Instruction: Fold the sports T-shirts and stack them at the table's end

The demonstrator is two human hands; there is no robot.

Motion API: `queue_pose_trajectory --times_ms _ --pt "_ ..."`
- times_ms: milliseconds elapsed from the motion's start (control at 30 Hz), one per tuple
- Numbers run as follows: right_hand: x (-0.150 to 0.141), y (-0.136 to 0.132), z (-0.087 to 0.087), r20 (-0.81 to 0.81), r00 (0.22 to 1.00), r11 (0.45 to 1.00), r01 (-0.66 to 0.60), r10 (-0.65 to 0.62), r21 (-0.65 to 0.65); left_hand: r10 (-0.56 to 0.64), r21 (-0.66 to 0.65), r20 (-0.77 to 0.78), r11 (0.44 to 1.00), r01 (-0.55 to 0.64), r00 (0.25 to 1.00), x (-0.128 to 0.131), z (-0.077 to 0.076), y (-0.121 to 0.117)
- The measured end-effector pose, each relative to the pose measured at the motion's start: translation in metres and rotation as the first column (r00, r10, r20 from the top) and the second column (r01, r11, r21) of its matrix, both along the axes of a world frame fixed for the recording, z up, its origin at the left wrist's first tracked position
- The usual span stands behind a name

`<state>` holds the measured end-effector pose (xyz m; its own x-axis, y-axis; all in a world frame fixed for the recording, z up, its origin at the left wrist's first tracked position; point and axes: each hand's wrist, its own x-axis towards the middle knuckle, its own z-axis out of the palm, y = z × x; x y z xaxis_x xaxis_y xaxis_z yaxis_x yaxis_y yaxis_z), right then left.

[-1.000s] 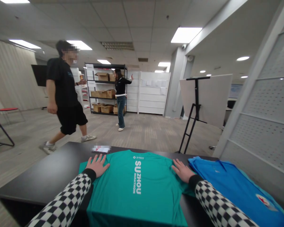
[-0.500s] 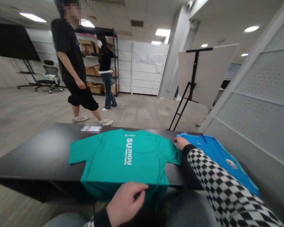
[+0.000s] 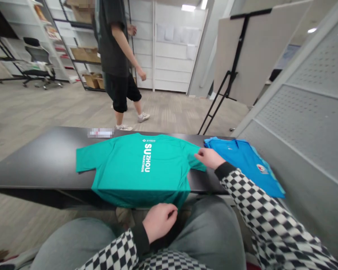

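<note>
A green T-shirt [image 3: 124, 172] lies spread over the dark table, with white "SUZHOU MARATHON" lettering up its middle and its lower part hanging over the near edge. My right hand [image 3: 210, 158] pinches the upper edge of its right sleeve. Below the table edge, my left hand [image 3: 160, 222] is closed, thumb against curled fingers, beside the hanging hem. Whether cloth is between those fingers I cannot make out. Just right of my right hand lies a blue shirt [image 3: 243, 159] with a small badge, on top of lighter blue-green cloth.
The black table [image 3: 45, 161] stands before my knees. A blurred white item [image 3: 100, 132] rests at its back edge. Behind it a person in black [image 3: 112, 45] walks by. A board on a black easel [image 3: 233, 71] and a perforated grey partition [image 3: 312, 105] are on the right.
My view has tipped down, showing more of my knees. The walking person has moved right, now covering the second person by the shelf. My right hand stays at the sleeve.
</note>
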<state>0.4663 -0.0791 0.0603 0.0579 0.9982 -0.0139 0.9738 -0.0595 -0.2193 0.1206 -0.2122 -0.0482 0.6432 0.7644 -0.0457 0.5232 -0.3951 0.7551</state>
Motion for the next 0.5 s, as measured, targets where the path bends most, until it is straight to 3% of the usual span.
queue_pose_trajectory --times_ms 100,200,300,500 --pt "-0.037 -0.061 -0.022 -0.143 0.981 0.990 -0.127 0.133 0.056 0.032 0.242 0.139 0.968 -0.066 0.990 -0.008 0.012 0.015" --pt "-0.063 -0.103 -0.044 -0.224 0.943 0.959 -0.205 0.247 0.195 0.128 0.482 0.140 0.857 -0.180 0.982 -0.026 0.028 0.046" --pt "-0.064 -0.117 -0.057 -0.176 0.959 0.954 -0.176 0.222 0.244 0.256 0.607 -0.005 0.769 -0.200 0.967 -0.042 0.035 0.074" --pt "-0.054 -0.118 -0.051 -0.144 0.981 0.974 -0.099 0.130 0.206 0.300 0.623 -0.115 0.764 -0.167 0.947 -0.053 0.025 0.086"
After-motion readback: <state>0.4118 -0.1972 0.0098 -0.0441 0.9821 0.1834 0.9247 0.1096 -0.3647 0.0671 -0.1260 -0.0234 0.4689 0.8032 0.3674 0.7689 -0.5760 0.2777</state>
